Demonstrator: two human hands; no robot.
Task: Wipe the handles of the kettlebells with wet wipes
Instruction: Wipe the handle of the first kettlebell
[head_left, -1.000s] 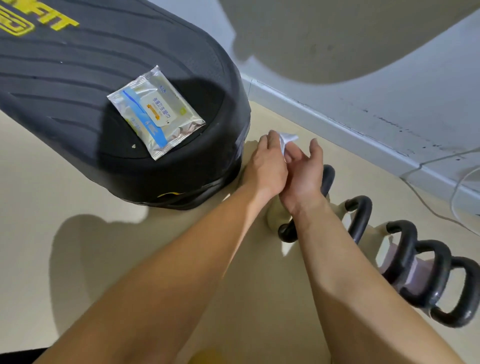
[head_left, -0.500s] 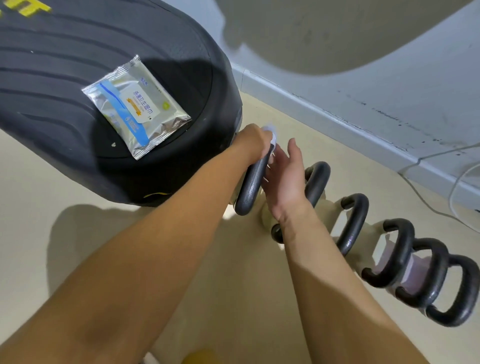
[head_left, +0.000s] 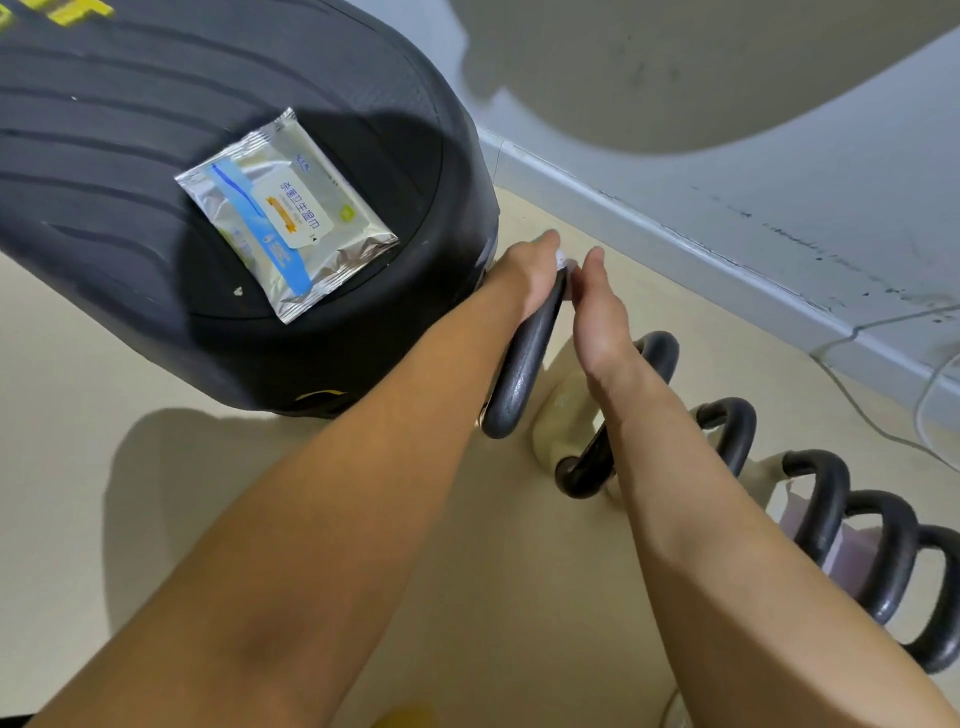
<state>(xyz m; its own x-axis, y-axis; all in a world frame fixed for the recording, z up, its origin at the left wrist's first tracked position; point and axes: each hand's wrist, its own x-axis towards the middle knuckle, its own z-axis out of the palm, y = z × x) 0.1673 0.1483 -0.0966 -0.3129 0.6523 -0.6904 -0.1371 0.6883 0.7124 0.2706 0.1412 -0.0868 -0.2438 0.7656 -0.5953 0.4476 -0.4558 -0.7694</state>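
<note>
A row of kettlebells with black handles stands on the beige floor. My left hand (head_left: 527, 278) grips the top of the nearest handle (head_left: 522, 366), with a white wet wipe (head_left: 565, 264) under its fingers; only a small corner of the wipe shows. My right hand (head_left: 597, 317) is held flat beside that handle with its fingers straight, and its fingertips touch the wipe. The second kettlebell (head_left: 563, 415) has a cream body and sits under my right wrist. Several more handles (head_left: 727, 431) run off to the lower right.
A silver and blue pack of wet wipes (head_left: 285, 213) lies on a large black ribbed block (head_left: 104, 156) at the upper left. A grey skirting board (head_left: 675, 244) runs along the wall behind. A white cable (head_left: 883, 415) trails on the floor at the right.
Both hands first held the wipe together above the kettlebells. My left hand then closed over the top of the nearest handle with the wipe, and my right hand opened flat beside it.
</note>
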